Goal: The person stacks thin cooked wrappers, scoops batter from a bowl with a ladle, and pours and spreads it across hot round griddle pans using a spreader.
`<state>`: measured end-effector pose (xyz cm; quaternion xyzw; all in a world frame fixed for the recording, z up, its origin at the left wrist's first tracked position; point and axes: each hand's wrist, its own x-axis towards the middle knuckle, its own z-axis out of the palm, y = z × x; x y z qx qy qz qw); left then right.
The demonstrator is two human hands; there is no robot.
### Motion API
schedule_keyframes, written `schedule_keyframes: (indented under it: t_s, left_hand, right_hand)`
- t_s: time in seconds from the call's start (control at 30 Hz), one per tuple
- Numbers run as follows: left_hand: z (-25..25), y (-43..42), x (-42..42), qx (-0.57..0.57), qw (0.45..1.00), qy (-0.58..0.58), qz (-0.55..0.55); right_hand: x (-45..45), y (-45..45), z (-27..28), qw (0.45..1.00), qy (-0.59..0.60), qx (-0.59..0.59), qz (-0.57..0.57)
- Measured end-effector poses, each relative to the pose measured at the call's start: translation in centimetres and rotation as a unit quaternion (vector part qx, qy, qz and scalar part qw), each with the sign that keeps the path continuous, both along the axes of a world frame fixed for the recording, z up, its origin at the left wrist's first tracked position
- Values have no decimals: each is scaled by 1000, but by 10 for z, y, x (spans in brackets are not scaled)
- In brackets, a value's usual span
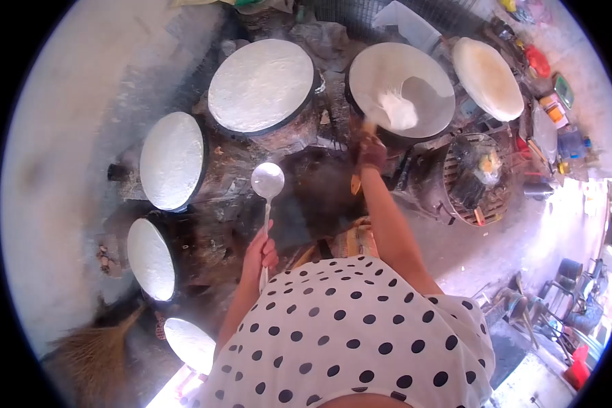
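Observation:
My left hand (260, 250) is wrapped round the handle of a metal ladle (268, 181), whose round bowl points away from me. Farther right, my right hand (370, 152), darker than the forearm, is closed on a brush-like tool (370, 128) with an orange handle end below the fist. The tool's tip is at the near edge of a round griddle (425, 78), beside a white patch of batter (397, 111); its exact shape is blurred. Left of this griddle, another round pan (262, 85) is covered with white batter.
More white-covered pans stand at the left (173, 161), (151, 260) and lower left (189, 343). A browned flatbread (488, 78) lies at the upper right. Below it is a barrel with a grate (450, 178). A straw broom (95, 357) leans at the lower left.

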<state>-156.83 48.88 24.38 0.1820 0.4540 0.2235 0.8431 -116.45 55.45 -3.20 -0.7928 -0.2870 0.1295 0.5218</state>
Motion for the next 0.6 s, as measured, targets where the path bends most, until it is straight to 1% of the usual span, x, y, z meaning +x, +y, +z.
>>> schedule_keyframes:
  t_s: [0.03, 0.07, 0.1, 0.13, 0.17, 0.23, 0.3, 0.33, 0.37, 0.4, 0.43, 0.5, 0.57, 0.6]
  left_hand:
    - [3, 1, -3, -11, 1000, 8, 8]
    - [6, 0, -6, -23, 999, 16, 16]
    - [7, 0, -9, -21, 999, 20, 14]
    - [8, 1, -10, -18, 1000, 10, 12]
    - [8, 2, -9, -16, 1000, -2, 9]
    - [0, 4, -12, -22, 1000, -18, 9]
    - [-8, 5, -10, -26, 999, -42, 9]
    - [-10, 6, -7, -27, 998, -49, 5]
    - [-10, 6, -3, -27, 998, -56, 3]
    - [-7, 7, 2, -26, 998, -62, 3]
    - [-3, 8, 8, -17, 998, -56, -9]
    - [2, 10, 18, -7, 998, -49, -25]
    - [0, 11, 29, 3, 996, -72, -42]
    - [-2, 13, 36, 3, 996, -70, -48]
  right_hand:
    - [-8, 22, -16, 987, 66, -146, 16]
    - [-21, 21, 6, 987, 70, -142, 15]
    - [-33, 8, 52, 983, 91, -153, -37]
    - [-42, -5, 81, 976, 109, -164, -90]
    - [-40, -18, 81, 976, 108, -163, -94]
    - [-16, -61, 79, 977, 126, -124, -117]
    - [2, -100, 87, 974, 78, -153, -151]
    - [19, -119, 81, 974, 70, -151, -154]
    - [37, -136, 66, 971, 112, -151, -149]
    - [46, -143, 67, 966, 155, -150, -142]
    - [55, -143, 66, 967, 151, -147, -143]
    - [68, -144, 87, 950, 180, -164, -197]
    - [38, -134, 148, 964, 196, -50, -171]
    - [37, -134, 142, 972, 175, -74, -140]
